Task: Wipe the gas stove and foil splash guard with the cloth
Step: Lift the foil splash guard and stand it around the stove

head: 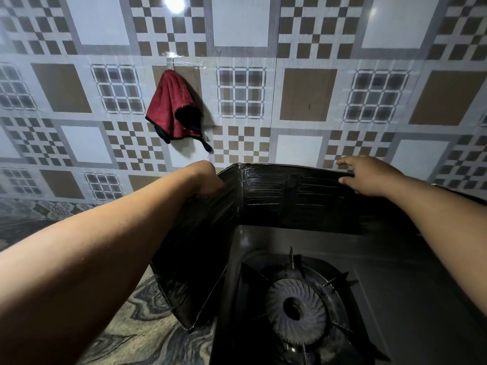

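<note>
Our left hand (pixel 208 177) is closed over the top edge of the dark, ribbed foil splash guard (pixel 276 196), right by the fold where its left panel meets the back panel; fingers are curled down behind the edge, so we can't see the tips. Our right hand (pixel 369 175) grips the same top edge further along the back panel: thumb pressed on the front face, index finger stretched out along the rim, the rest hidden behind. Both forearms reach in bare from the bottom corners of the head view. The guard stands upright & bent round the black gas stove (pixel 395 299), back panel close to the wall, left panel angling toward us w/ its lower corner over the countertop. Inside the bend sits the stove's round burner head (pixel 295 309) w/ swirled slots, ringed by a dark pan support (pixel 334 279) whose prongs point inward. The dark red cloth w/ black trim (pixel 172 109) isn't in either hand; it hangs bunched from a hook under a clear tape patch on the wall, up & left of our left hand, well apart from the stove. Behind everything is a glossy tiled wall (pixel 305 96) in grey, white & brown checks, a light glare at top. A marbled grey-beige countertop (pixel 147 335) shows left of the stove, under our left forearm.
</note>
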